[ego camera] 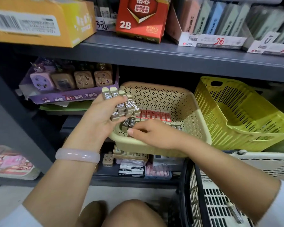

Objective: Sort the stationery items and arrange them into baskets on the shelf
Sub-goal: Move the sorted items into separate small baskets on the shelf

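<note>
My left hand [102,117] grips a fan of several brown 2B lead cases [120,102] over the left rim of the beige perforated basket [179,99] on the middle shelf. Inside the basket lie a row of red lead cases [154,114] and, in front of them, more brown cases [129,123]. My right hand [154,133] reaches into the basket's front, its fingers curled down onto the brown cases lying there; whether it pinches one is hidden.
A yellow-green slatted basket [236,115] stands to the right on the same shelf. A purple box of sharpeners [69,82] sits to the left. Boxes of stationery fill the shelf above and below. A white crate with a black rim [220,199] is at the lower right.
</note>
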The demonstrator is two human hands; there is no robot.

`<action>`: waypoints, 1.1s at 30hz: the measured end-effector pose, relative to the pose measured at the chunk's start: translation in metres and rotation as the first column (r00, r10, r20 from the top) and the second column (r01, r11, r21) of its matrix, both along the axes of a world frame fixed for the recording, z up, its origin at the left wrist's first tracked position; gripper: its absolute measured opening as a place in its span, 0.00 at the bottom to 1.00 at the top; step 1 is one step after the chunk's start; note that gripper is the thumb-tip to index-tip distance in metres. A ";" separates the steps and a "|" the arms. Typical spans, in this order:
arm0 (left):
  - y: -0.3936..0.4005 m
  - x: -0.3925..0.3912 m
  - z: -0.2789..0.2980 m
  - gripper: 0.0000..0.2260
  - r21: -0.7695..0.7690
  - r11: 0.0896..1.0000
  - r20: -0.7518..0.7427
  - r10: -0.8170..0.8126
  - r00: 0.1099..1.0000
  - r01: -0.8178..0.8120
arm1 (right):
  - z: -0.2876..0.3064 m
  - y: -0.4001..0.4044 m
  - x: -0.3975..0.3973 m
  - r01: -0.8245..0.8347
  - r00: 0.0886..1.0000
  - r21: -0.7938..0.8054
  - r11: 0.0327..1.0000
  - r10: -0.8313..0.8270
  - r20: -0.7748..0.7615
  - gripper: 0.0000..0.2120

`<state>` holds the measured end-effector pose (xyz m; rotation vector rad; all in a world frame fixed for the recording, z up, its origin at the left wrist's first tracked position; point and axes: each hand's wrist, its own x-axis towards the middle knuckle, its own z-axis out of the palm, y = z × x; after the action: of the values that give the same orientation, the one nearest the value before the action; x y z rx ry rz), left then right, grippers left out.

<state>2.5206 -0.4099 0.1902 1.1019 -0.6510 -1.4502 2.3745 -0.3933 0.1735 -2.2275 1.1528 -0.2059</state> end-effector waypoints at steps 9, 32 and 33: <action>0.002 -0.001 -0.001 0.08 -0.007 1.000 -0.018 -0.024 1.000 0.024 | 0.011 0.002 -0.015 -0.136 0.990 0.028 0.990 0.136 -0.027 0.12; 0.001 -0.008 0.001 0.06 0.009 0.997 -0.038 -0.077 0.996 0.078 | 0.020 -0.028 -0.007 0.294 0.676 0.464 0.836 -0.525 0.517 0.06; 0.001 -0.009 0.001 0.06 0.006 0.997 -0.036 -0.076 0.996 0.076 | 0.019 -0.029 -0.005 0.254 0.668 0.493 0.832 -0.520 0.533 0.06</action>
<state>2.5116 -0.4093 0.1909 1.0641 -0.6689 -1.5349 2.3699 -0.4223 0.1928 -1.3408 1.1275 -0.8049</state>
